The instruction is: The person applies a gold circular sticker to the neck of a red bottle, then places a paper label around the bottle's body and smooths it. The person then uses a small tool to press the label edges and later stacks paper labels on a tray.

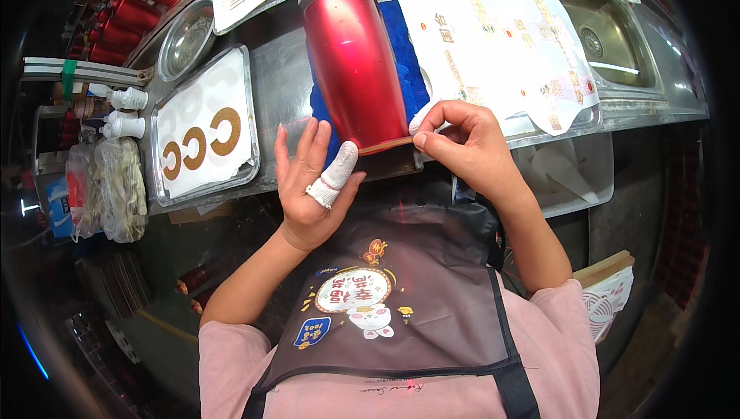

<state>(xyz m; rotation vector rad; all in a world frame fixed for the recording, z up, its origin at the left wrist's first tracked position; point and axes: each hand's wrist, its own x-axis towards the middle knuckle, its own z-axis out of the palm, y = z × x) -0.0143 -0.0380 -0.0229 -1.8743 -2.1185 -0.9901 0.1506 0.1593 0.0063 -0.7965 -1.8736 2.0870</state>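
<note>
Dark apron [432,288] and pink shirt [539,357] lie closest, with both forearms reaching past them to a red bottle [354,64] on the steel worktop [281,72]. It lies on a blue cloth [401,41], probably to cushion its shiny side, its base toward the person, perhaps for easy reach. Left hand [308,195] has its fingers spread, the sleeved forefinger by the base's left corner; contact is unclear. Right hand [478,149] curls thumb and forefinger at the right corner; whether they pinch the rim, I cannot tell. White finger covers likely protect skin or finish. Curved brown pieces [216,135] lie leftward, seemingly spread apart for easy picking.
</note>
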